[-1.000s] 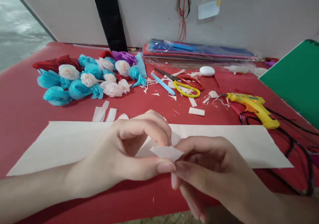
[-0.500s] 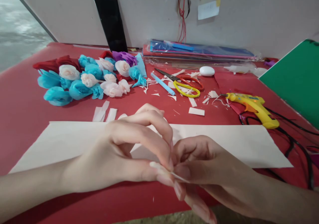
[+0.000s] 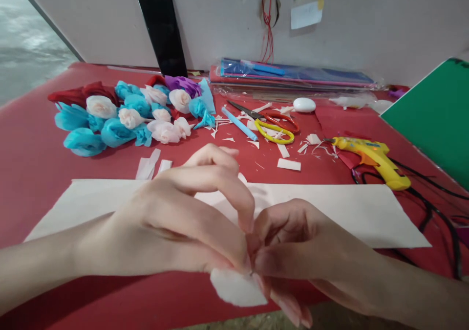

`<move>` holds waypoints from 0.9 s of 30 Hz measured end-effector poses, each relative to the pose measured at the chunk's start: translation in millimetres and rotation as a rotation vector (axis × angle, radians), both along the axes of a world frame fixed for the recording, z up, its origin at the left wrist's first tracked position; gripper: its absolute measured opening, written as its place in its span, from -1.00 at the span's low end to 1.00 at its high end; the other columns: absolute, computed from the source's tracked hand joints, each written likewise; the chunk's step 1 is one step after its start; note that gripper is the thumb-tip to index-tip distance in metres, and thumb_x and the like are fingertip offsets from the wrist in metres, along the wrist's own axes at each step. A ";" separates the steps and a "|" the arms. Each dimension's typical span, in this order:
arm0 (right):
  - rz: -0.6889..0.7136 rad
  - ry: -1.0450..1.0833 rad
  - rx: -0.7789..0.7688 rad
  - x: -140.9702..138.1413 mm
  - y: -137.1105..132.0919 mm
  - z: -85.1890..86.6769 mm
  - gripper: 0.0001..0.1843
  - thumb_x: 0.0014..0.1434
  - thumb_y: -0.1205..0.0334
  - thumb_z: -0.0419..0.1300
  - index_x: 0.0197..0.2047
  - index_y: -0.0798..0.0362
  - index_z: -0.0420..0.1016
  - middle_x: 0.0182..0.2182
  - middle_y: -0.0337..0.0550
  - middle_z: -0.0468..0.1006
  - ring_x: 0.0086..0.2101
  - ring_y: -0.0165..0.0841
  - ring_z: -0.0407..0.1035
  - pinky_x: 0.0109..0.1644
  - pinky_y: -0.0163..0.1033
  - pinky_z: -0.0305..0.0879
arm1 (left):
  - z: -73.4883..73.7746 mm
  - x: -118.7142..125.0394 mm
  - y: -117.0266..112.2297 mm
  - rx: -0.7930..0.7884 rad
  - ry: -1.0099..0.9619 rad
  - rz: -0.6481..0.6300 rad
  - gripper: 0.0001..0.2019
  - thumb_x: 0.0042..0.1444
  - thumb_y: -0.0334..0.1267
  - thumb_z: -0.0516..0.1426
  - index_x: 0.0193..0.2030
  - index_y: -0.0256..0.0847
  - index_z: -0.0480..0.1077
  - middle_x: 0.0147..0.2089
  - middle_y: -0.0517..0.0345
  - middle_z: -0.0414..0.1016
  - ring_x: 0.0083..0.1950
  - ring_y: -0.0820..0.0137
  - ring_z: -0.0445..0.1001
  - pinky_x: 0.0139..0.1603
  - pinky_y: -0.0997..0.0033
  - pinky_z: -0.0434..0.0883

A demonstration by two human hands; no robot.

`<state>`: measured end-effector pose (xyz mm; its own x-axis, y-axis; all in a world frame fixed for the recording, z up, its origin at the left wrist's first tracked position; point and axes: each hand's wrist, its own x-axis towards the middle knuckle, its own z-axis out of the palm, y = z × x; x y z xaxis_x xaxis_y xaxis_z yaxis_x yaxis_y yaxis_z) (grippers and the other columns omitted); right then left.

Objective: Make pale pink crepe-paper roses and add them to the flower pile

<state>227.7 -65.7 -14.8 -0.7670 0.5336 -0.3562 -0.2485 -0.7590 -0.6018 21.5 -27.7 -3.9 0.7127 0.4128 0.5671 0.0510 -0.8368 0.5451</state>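
My left hand (image 3: 183,222) and my right hand (image 3: 296,252) meet at the near edge of the red table (image 3: 32,164). Both pinch one small white paper piece (image 3: 236,287), which hangs below the fingertips. Thumb and fingers of each hand are pressed together on it. Under the hands a long white paper strip (image 3: 348,208) lies flat across the table.
A pile of blue, white, red and purple paper flowers (image 3: 120,117) lies at the back left. Scissors (image 3: 273,124), a blue pen (image 3: 240,123), a white oval object (image 3: 304,104) and paper scraps sit mid-table. A yellow glue gun (image 3: 373,159) with black cord is right; green sheet (image 3: 436,115) far right.
The small paper piece has turned from above the fingertips to hanging below them. My left hand has rolled over and moved slightly toward me; my right hand stays pinched at the same spot.
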 end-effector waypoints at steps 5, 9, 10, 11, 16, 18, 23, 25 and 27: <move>0.063 -0.043 0.052 1.7 2.1 2.4 -0.89 0.13 0.33 0.30 -0.39 0.20 0.50 -0.63 -0.32 0.46 -0.69 -0.65 0.26 -0.60 -0.55 0.24 | 12.6 4.0 -0.8 0.093 -0.001 0.005 -0.65 0.34 -0.22 0.00 -0.44 -0.08 0.50 -0.36 0.25 0.61 -0.32 0.48 0.48 -0.16 0.35 0.44; 0.111 -0.068 0.047 3.3 3.2 1.7 -0.85 0.16 0.28 0.29 -0.39 0.18 0.47 -0.68 -0.38 0.41 -0.75 -0.67 0.19 -0.63 -0.56 0.21 | 12.1 2.9 -2.9 0.140 0.037 -0.043 -0.59 0.39 -0.29 -0.10 -0.42 -0.11 0.46 -0.33 0.27 0.61 -0.32 0.57 0.49 -0.08 0.46 0.44; 0.120 -0.068 0.045 3.4 3.3 1.1 -0.84 0.16 0.27 0.29 -0.39 0.18 0.46 -0.68 -0.38 0.41 -0.74 -0.67 0.20 -0.64 -0.56 0.20 | 10.5 1.8 -3.4 0.146 0.050 -0.045 -0.61 0.38 -0.29 -0.09 -0.41 -0.10 0.46 -0.30 0.28 0.60 -0.31 0.57 0.48 -0.05 0.49 0.43; 0.128 -0.066 0.047 3.3 3.5 0.5 -0.83 0.15 0.26 0.30 -0.39 0.19 0.46 -0.68 -0.38 0.41 -0.74 -0.67 0.22 -0.64 -0.56 0.20 | 8.8 0.4 -3.8 0.154 0.064 -0.048 -0.65 0.37 -0.30 -0.06 -0.39 -0.09 0.46 -0.27 0.30 0.59 -0.29 0.57 0.46 -0.01 0.51 0.42; 0.183 -0.099 0.069 1.9 4.7 1.7 -0.77 0.11 0.19 0.33 -0.37 0.20 0.46 -0.67 -0.39 0.41 -0.75 -0.67 0.21 -0.66 -0.55 0.21 | 4.7 -5.1 -7.6 0.200 0.131 -0.051 -0.81 0.25 -0.36 0.11 -0.33 0.00 0.48 -0.18 0.36 0.56 -0.24 0.48 0.38 0.12 0.49 0.37; 0.198 -0.122 0.060 1.2 5.3 3.4 -0.79 0.12 0.20 0.32 -0.36 0.19 0.46 -0.66 -0.41 0.42 -0.75 -0.67 0.20 -0.67 -0.57 0.19 | 5.2 -5.5 -9.2 0.225 0.124 -0.050 -0.82 0.19 -0.40 0.15 -0.34 0.00 0.48 -0.22 0.36 0.56 -0.26 0.47 0.38 0.17 0.48 0.34; 0.231 -0.138 0.056 1.8 6.9 3.8 -0.81 0.05 0.27 0.36 -0.42 0.18 0.45 -0.66 -0.43 0.42 -0.76 -0.68 0.18 -0.69 -0.58 0.18 | 5.6 -1.9 -10.0 0.293 0.138 -0.020 -0.82 0.05 -0.43 0.23 -0.42 0.00 0.47 -0.29 0.38 0.58 -0.25 0.41 0.38 0.19 0.47 0.34; 0.237 -0.132 0.065 3.0 8.0 3.9 -0.79 0.09 0.23 0.33 -0.44 0.17 0.44 -0.69 -0.43 0.39 -0.77 -0.67 0.17 -0.69 -0.57 0.19 | 4.8 -0.3 -9.5 0.327 0.143 0.017 -0.77 0.04 -0.47 0.20 -0.46 0.02 0.46 -0.31 0.42 0.58 -0.25 0.41 0.39 0.26 0.43 0.29; 0.226 -0.138 0.074 3.9 9.5 5.3 -0.77 0.13 0.20 0.30 -0.44 0.17 0.44 -0.71 -0.42 0.36 -0.77 -0.66 0.17 -0.68 -0.57 0.17 | 3.8 -0.3 -9.1 0.333 0.123 0.037 -0.74 0.07 -0.50 0.16 -0.47 0.02 0.46 -0.32 0.44 0.59 -0.23 0.43 0.40 0.32 0.39 0.23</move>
